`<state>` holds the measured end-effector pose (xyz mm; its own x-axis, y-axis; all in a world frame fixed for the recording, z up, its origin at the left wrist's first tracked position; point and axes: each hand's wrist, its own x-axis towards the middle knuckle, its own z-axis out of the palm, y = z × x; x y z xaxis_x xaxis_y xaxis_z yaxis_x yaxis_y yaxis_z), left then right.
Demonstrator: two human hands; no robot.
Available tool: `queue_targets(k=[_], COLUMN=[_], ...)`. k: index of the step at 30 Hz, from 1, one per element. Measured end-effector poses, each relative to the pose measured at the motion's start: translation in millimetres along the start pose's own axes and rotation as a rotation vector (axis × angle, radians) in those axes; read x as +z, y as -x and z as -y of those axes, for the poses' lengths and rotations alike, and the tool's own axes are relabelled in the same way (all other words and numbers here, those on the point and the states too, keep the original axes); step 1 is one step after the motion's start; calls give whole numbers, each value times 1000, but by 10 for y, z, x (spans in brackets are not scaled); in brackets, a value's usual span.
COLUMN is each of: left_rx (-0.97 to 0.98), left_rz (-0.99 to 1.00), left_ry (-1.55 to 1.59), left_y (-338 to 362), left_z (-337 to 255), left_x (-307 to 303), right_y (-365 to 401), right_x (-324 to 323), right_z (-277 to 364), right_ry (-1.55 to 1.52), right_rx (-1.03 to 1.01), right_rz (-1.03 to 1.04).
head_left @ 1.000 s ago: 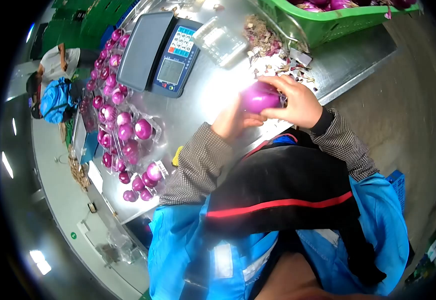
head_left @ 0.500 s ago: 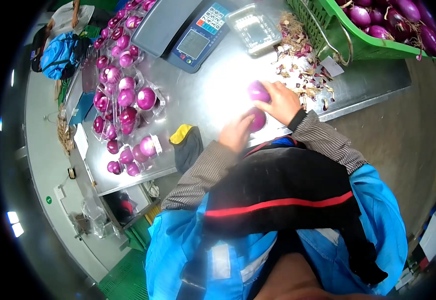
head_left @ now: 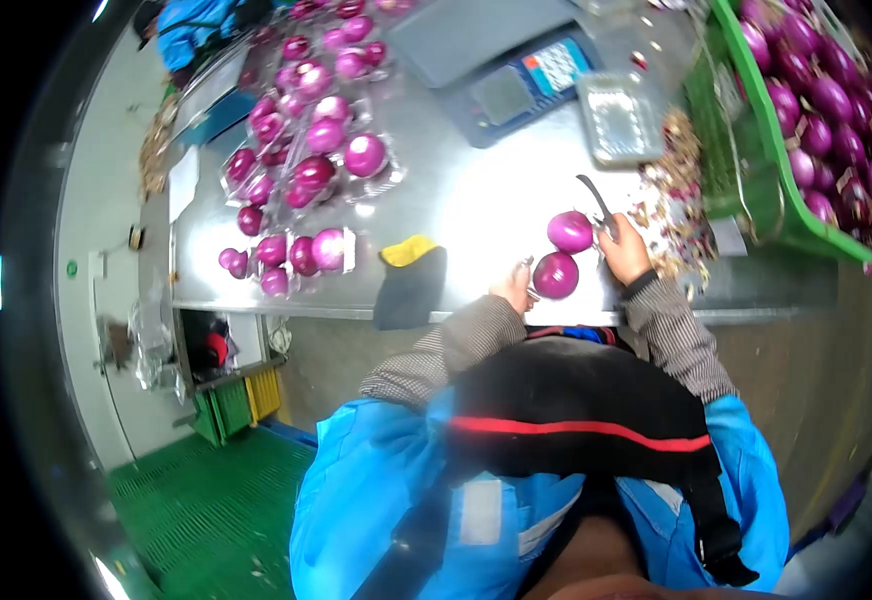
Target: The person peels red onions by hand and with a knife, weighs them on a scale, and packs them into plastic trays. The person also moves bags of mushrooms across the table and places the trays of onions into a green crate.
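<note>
Two peeled red onions lie close together on the metal table, an upper onion (head_left: 570, 232) and a lower onion (head_left: 556, 275). My right hand (head_left: 626, 250), just right of them, is closed around the handle of a small knife (head_left: 592, 190) with a dark, curved blade pointing up and away. To the left of the lower onion, my left hand (head_left: 512, 288) is closed at the table's near edge. A small shiny bit shows at its fingertips, too little to name. Trimmed roots and dry skins (head_left: 671, 215) are heaped beyond my right hand.
A green crate (head_left: 781, 150) full of red onions stands at right. At the back are a scale (head_left: 506, 95) and a clear plastic tray (head_left: 620, 118). Packed onions (head_left: 314, 170) cover the left side; a dark cloth with yellow (head_left: 411, 285) hangs over the front edge.
Both hands have come off the two onions, which now rest on the table. My right hand has taken hold of the knife. The head view has shifted, moving the scene within the picture.
</note>
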<state>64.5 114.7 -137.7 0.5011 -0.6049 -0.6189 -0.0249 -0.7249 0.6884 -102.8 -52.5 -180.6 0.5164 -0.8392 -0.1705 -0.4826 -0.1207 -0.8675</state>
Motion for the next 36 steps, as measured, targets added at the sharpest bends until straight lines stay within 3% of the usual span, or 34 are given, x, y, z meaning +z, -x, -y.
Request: queue_targets(k=[1, 4, 5, 6, 7, 11, 13, 17, 19, 23, 28, 30, 33, 35, 36], left_rx=[-33, 418, 285, 147, 138, 207, 295, 499, 464, 421, 289, 287, 518, 308, 265], left_rz=[-20, -33, 23, 48, 56, -93, -285, -476, -609, -752, -845, -863, -828, -764, -811], left_ry=[44, 144, 362, 584, 740, 810, 823, 864, 769, 874, 885, 604, 624, 947, 803], left_y=[10, -112, -157, -156, -284, -298, -513, -1068, -1410, -1966, -2304, -2473, -2943, -2629, -2637], left_z=[-24, 134, 97, -18, 22, -502, -653, -738, -723, -785, -907, -851, -549, -883, -839], left_x=[-56, -363, -490, -642, -769, -1704, -2197, -3299, -3843, -4584, -4882, -4904, -4936, -4783, -4783], right_y=[1, 7, -38, -53, -43, -91, -114, 4, 64, 100, 107, 95, 91, 94, 92], right_x=[23, -80, -115, -155, -175, -20, 155, 312, 426, 567, 650, 656, 637, 626, 618], right_z=[5, 458, 609, 853, 1141, 1630, 1463, 1423, 1329, 1105, 1059, 1092, 1163, 1144, 1130], right_ry=[34, -84, -42, -187, -330, -171, -155, -181, -198, -92, -83, -74, -70, -39, -24], right_rx=[-81, -44, -71, -15, 44, -244, -231, 96, 76, 54, 48, 73, 106, 81, 67], right_rz=[-39, -7, 12, 68, 126, 94, 97, 204, 178, 137, 93, 89, 90, 85, 81])
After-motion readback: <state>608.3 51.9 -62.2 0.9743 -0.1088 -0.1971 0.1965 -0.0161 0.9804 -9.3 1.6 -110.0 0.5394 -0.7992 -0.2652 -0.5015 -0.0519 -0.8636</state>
